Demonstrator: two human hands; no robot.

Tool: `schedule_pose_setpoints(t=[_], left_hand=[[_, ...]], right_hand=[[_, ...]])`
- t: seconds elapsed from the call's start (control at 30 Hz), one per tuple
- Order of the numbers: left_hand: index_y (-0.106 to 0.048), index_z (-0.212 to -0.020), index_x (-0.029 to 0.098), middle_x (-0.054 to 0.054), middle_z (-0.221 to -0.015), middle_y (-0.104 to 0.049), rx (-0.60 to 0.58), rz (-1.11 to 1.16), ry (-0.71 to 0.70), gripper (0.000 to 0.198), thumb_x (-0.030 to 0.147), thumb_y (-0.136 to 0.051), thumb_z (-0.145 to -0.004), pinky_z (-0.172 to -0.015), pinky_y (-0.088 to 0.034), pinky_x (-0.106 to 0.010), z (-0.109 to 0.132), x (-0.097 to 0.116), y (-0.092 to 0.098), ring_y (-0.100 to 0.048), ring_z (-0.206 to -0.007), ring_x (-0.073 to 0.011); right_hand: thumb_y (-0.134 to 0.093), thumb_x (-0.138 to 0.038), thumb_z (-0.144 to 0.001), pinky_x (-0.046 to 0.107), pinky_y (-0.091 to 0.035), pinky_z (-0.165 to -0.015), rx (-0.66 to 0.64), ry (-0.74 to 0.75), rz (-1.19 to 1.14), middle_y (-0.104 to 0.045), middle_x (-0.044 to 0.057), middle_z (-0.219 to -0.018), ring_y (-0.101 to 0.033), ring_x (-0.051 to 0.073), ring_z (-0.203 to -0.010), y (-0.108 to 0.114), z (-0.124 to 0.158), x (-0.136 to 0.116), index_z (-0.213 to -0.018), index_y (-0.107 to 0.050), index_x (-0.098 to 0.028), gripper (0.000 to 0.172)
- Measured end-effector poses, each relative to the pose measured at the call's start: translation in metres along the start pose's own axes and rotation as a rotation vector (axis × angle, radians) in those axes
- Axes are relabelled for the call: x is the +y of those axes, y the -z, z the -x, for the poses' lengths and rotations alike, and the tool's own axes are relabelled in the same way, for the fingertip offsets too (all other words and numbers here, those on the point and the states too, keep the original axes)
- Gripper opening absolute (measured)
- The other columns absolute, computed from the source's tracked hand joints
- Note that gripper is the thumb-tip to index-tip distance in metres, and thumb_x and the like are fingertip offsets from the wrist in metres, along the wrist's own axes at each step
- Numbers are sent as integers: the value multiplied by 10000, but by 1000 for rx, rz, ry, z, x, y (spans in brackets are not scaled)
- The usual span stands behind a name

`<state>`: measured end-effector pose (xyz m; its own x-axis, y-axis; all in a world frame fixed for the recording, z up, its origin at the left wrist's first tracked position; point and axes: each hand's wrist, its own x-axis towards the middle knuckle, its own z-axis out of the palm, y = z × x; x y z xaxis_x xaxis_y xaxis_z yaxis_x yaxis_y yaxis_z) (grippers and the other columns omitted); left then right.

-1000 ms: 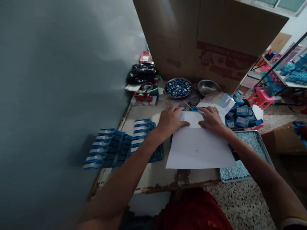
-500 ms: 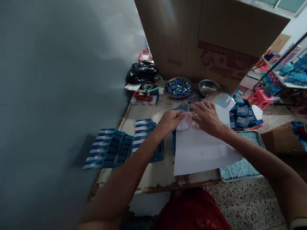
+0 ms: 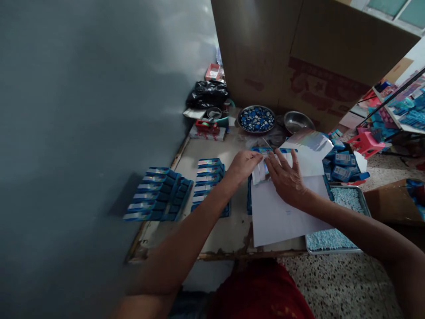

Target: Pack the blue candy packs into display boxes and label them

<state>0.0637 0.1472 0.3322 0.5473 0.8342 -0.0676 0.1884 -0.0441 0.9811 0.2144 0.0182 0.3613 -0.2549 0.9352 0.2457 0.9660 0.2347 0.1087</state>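
Note:
My left hand (image 3: 245, 167) has thumb and forefinger pinched together at the left end of a shiny strip (image 3: 260, 173); what exactly lies between the fingertips is too small to tell. My right hand (image 3: 288, 180) lies flat with its fingers spread, pressing on the strip over a blue package (image 3: 288, 151). Under both, a large white sheet (image 3: 282, 221) covers most of the blue packaging. Beyond it, a silvery iridescent sheet (image 3: 307, 141) curls upward. A thin tool (image 3: 266, 142) shows just past my fingertips; whether a hand touches it is unclear.
Rows of blue packages (image 3: 209, 177) stand left, another stack (image 3: 156, 195) at the table edge. Behind are a bowl of blue and white pieces (image 3: 256, 119), a metal bowl (image 3: 298, 122) and a red tape dispenser (image 3: 206, 126). Right: a bead tray (image 3: 332, 241) and boxed packages (image 3: 343, 166).
My right hand has gone from curled fingers to a flat, spread palm on the strip. The left hand keeps its pinch. The whole view has shifted, so things appear farther right.

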Motion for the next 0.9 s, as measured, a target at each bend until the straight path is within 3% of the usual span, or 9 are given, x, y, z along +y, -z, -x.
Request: schedule_pose_setpoints(t=[0.13,0.27,0.37,0.47,0.57,0.63,0.7,0.77,0.9], left_hand=[[-720,-764,188,-37,-692,-672,11,-102,-32,338,469,-577,-883,-581,-429,-279,7,15,2,-574,-640,-189],[-764,-821,186,-51,-785,-736,72,-286,-130,328,406,-544,-926,-648,-445,-300,18,29,2,-635,-729,-217],[-784,-849,189,-61,-831,-766,129,-388,-166,325,359,-528,-955,-707,-464,-318,18,31,-3,-664,-778,-232],[-787,-847,189,-79,-858,-782,150,-458,-181,327,308,-517,-987,-788,-500,-337,5,27,-13,-691,-847,-249],[-796,-1022,191,-97,-1016,-808,165,-432,-184,212,275,-608,-967,-908,-535,-362,-9,24,-18,-718,-995,-269],[-754,-1199,190,-114,-1187,-790,252,-342,-231,313,319,-731,-916,-988,-539,-382,-7,24,-10,-708,-1109,-274],[-729,-1216,183,-125,-1234,-771,376,-191,-264,409,448,-766,-907,-1012,-551,-385,12,21,7,-701,-1143,-266],[-731,-1066,181,-123,-1103,-786,410,21,-193,484,643,-649,-951,-949,-589,-377,48,13,32,-728,-1068,-253],[-683,-932,199,-148,-954,-785,224,538,65,841,988,-411,-825,-836,-642,-437,146,-17,76,-775,-957,-296]], right_hand=[[-440,-92,-1039,701,-146,-1304,-35,-1,-70,-652,96,-1514,-470,345,-1479,17,3,5,-1470,-614,-242,488],[-470,-168,-1071,595,-224,-1264,17,-35,-103,-777,54,-1204,-563,302,-1285,33,2,12,-1203,-731,-276,312],[-512,-225,-1060,509,-388,-1074,70,-66,-107,-764,64,-945,-603,282,-1051,45,4,10,-980,-756,-263,260],[-564,-273,-1035,431,-427,-842,136,-81,-194,-714,56,-765,-599,244,-842,66,14,-4,-845,-744,-250,262],[-650,-287,-982,353,-408,-684,153,-196,-504,-639,-5,-618,-534,167,-618,92,27,-30,-849,-756,-260,172],[-713,-330,-949,303,-374,-579,108,-342,-816,-559,-48,-539,-458,127,-512,105,29,-51,-867,-770,-267,118],[-764,-410,-919,270,-330,-504,29,-484,-1122,-507,-66,-512,-412,108,-479,107,25,-73,-857,-775,-255,167],[-789,-474,-890,252,-323,-476,-55,-572,-1348,-511,-61,-531,-412,100,-497,100,15,-94,-835,-770,-234,247],[-797,-517,-857,219,-394,-453,-164,-647,-1484,-560,-43,-579,-461,94,-525,69,-7,-137,-805,-737,-208,318]])
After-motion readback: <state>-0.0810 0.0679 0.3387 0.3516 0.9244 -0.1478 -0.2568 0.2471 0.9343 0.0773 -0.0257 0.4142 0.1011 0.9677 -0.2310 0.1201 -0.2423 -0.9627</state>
